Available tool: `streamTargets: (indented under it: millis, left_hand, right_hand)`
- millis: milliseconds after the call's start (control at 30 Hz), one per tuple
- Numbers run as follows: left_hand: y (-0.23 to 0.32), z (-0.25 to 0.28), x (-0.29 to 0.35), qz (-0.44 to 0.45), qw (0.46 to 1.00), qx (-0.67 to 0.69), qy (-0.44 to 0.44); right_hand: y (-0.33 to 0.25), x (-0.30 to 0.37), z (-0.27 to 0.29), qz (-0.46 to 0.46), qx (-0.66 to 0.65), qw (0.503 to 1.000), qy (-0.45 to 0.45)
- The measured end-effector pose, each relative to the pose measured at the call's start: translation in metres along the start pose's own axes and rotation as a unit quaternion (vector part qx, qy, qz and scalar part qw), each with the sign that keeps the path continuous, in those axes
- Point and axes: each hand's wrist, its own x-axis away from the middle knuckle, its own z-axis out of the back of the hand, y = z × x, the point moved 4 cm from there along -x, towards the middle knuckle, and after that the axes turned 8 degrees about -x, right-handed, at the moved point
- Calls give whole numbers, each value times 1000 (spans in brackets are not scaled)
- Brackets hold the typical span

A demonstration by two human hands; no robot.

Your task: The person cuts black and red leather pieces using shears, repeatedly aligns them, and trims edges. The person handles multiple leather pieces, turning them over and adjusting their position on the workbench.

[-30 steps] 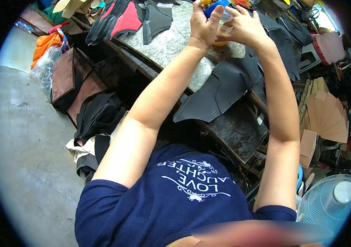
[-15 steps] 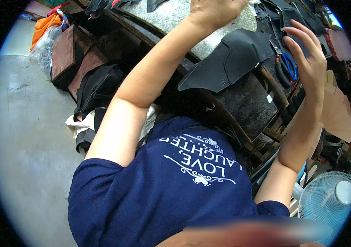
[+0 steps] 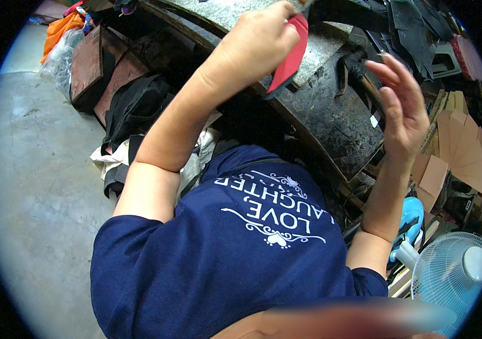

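Observation:
My left hand [image 3: 260,48] is closed on a flat, flexible piece [image 3: 293,59] with a red face and a dark edge. It is raised above the front of the work table, next to a pale grey mottled slab [image 3: 325,56]. The hand covers part of the piece, and its far end is hard to trace against the black material behind. My right hand [image 3: 403,110] hovers over the table's right side, fingers apart, with nothing in it. A dark, worn tabletop [image 3: 331,121] lies between the hands, with a dark-handled tool [image 3: 359,70] partly seen on it.
Black cut pieces [image 3: 413,37] are heaped at the far right. Brown cardboard pieces [image 3: 461,141] fan out beyond my right arm, above a white fan [image 3: 453,271]. At left stand reddish-brown boxes [image 3: 87,62], a clear plastic bag [image 3: 63,59] and black cloth [image 3: 136,107].
A black shaped piece no longer lies over the table edge. My left hand has come nearer and now holds a red-faced piece. The right hand has moved slightly left and nearer.

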Motion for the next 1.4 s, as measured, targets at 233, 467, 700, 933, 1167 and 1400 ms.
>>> streamTargets:
  millis: [233, 467, 700, 933, 1167, 1400]
  left_hand:
    - [-28, -34, 24, 291, 763, 554, -159]
    - [7, -38, 44, 240, 776, 565, -141]
    - [-1, -39, 41, 262, 692, 648, -180]
    - [10, -44, 40, 254, 698, 647, -173]
    - [5, -48, 37, 250, 707, 639, -173]
    - [13, -48, 37, 259, 722, 624, -150]
  right_hand:
    - [24, 18, -49, -179, -165, 970, -20]
    - [25, 17, -55, -164, -202, 965, 21]
    - [9, 21, -43, 47, 189, 981, -16]
    - [19, 29, -43, -72, 40, 996, -23]
    - [-1, 36, -61, 13, 192, 973, -124]
    - [-6, 27, -51, 54, 348, 934, -65]
